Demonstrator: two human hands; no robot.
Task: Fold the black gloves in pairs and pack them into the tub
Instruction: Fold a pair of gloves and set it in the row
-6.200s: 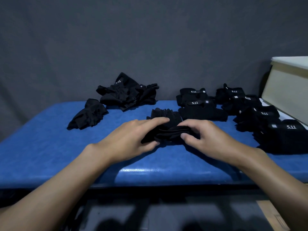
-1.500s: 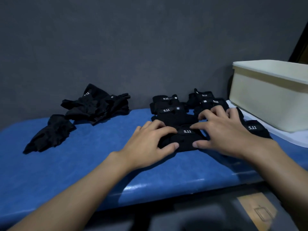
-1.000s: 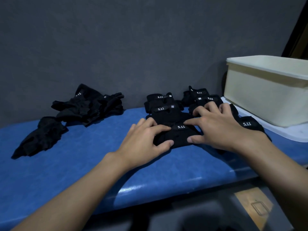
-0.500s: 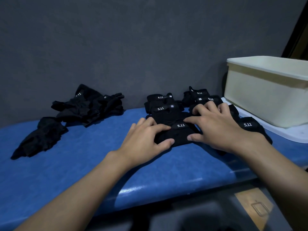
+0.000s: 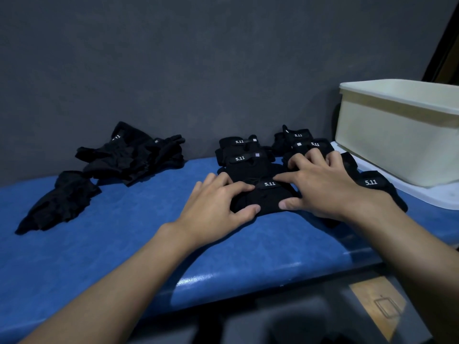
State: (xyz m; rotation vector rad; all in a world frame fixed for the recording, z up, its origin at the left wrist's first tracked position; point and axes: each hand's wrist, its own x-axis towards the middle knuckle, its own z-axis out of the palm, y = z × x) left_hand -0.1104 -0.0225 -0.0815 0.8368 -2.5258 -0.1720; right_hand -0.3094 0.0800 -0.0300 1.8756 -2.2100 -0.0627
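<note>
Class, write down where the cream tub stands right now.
In the head view the cream tub stands at the far right, on a white surface, just right of the folded glove pairs.

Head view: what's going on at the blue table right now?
A person's left hand and right hand grip a folded glove pair near the front of the blue table. More folded pairs sit behind it, and loose gloves lie at far left. The cream tub stands at right; its inside is out of view.
</note>
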